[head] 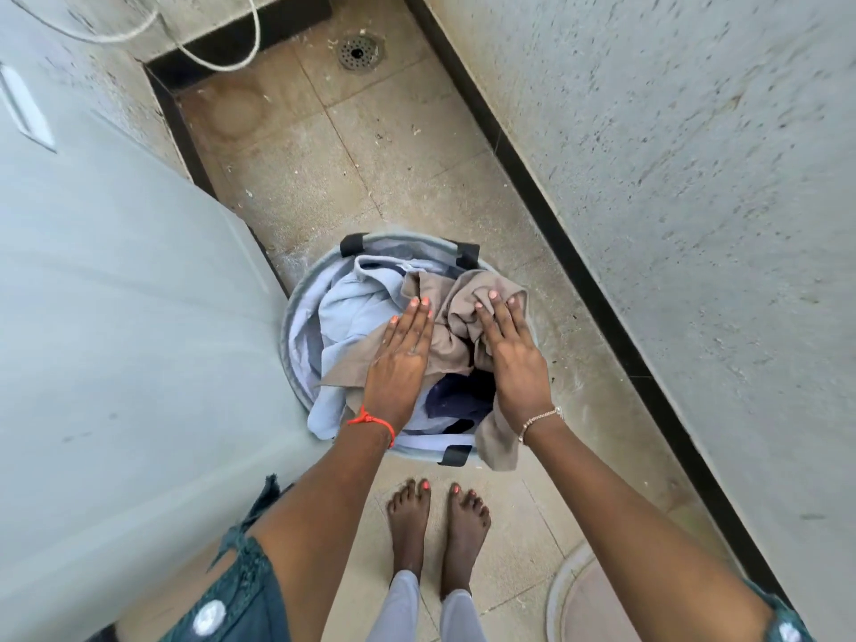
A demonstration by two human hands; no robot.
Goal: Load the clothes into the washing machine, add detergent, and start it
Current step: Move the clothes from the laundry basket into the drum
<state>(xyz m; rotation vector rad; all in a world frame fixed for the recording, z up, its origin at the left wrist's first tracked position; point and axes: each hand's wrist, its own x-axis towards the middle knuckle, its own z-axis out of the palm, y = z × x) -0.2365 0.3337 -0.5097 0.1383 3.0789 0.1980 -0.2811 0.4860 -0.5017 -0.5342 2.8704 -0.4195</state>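
On my feed the washer (116,317) filled the left side, and the basket (288,326) stood just beside it on the tiled floor (324,155). The clothes (347,317) were heaped in the basket, with a tan cloth (456,331) on top. The left hand (400,359) lay flat on that cloth with its fingers straight. The right hand (514,354) rested on it too, fingers nearly straight, clamping nothing. A drain (359,51) sat well beyond.
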